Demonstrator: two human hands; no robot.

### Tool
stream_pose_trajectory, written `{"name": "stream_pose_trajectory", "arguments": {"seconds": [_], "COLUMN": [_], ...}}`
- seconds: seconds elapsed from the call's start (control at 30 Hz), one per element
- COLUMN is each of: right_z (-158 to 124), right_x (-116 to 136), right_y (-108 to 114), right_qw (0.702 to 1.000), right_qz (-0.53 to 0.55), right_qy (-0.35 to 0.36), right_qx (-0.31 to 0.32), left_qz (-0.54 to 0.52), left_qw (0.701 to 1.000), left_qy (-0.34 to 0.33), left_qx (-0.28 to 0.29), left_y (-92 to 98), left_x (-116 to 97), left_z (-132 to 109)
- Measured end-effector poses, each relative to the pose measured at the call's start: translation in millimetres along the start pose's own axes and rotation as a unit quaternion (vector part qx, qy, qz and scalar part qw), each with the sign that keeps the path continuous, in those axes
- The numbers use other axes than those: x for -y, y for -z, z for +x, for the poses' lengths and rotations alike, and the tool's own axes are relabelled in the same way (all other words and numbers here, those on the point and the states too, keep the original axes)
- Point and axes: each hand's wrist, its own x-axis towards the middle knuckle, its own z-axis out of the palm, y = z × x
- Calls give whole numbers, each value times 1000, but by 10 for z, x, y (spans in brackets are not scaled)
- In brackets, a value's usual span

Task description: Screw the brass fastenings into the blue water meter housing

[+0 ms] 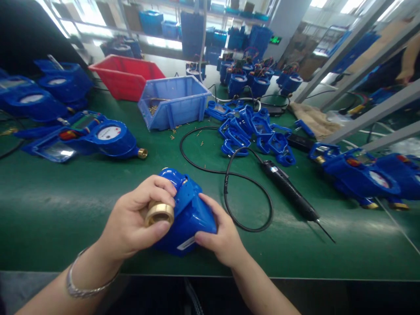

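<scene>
A blue water meter [188, 214] sits low over the near edge of the green bench [65, 210], held between both hands. The left hand [131, 223] curls its fingers [164, 186] around the brass threaded end [159, 213]; the right hand [223, 236] pinches the housing's lower right side. A white label [186, 243] underneath is unreadable. An electric screwdriver [290, 194] lies to the right.
</scene>
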Motion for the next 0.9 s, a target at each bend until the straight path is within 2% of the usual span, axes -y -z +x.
{"name": "stream_pose_trajectory", "arguments": {"seconds": [0.13,0.3,0.47,0.7,0.8,0.9], "right_z": [5,-2,11,35,25,0], "right_x": [181,191,182,154,160,252], "right_y": [14,16,28,40,82,172], "right_qw": [1000,1000,997,992,993,999], "right_qz": [-10,1,55,120,112,41], "right_qy": [-7,-10,-16,-20,-15,-16], "right_qx": [-4,-29,-47,-39,-27,8], "left_qz": [-67,-112,-70,3,18,26], "left_qw": [996,991,996,1000,1000,998], "left_qy": [41,61,54,18,7,-10], "left_qx": [-31,-48,-24,-13,14,49], "left_y": [31,-16,-56,-143,-162,-212], "left_x": [55,68,25,-80,-96,-107], "left_z": [-77,-124,-112,-29,-19,-49]}}
